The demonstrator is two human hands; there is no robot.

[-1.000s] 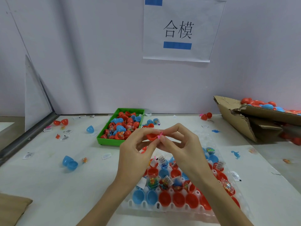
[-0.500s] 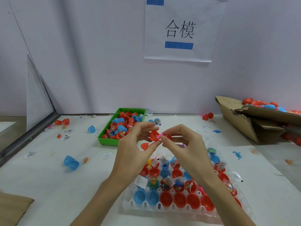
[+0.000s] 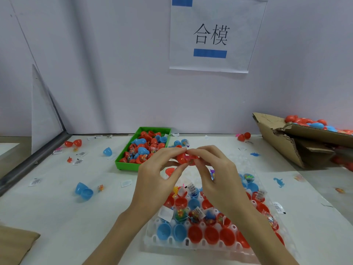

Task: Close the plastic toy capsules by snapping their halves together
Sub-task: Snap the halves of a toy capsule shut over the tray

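A red capsule (image 3: 184,158) is held above the table between both hands, its two halves close together. My left hand (image 3: 158,178) pinches its left half with thumb and forefinger. My right hand (image 3: 217,178) pinches the right half, fingertips meeting the left hand's over the top. Below the hands lies a clear plastic tray (image 3: 191,242) whose cups hold open red and blue capsule halves, several with small bagged toys inside. A green bin (image 3: 124,164) behind the hands is full of red and blue capsules.
A torn cardboard box (image 3: 282,142) with more capsules lies at the right. Loose blue halves (image 3: 84,191), a blue half (image 3: 107,151), red halves (image 3: 73,143), paper slips and tiny toy figures are scattered over the white table. A metal rail (image 3: 28,167) bounds the left side.
The pink toy piece seen sticking out between the fingers is no longer visible. The two red halves have come together between my fingertips, and my hands have closed in on each other.
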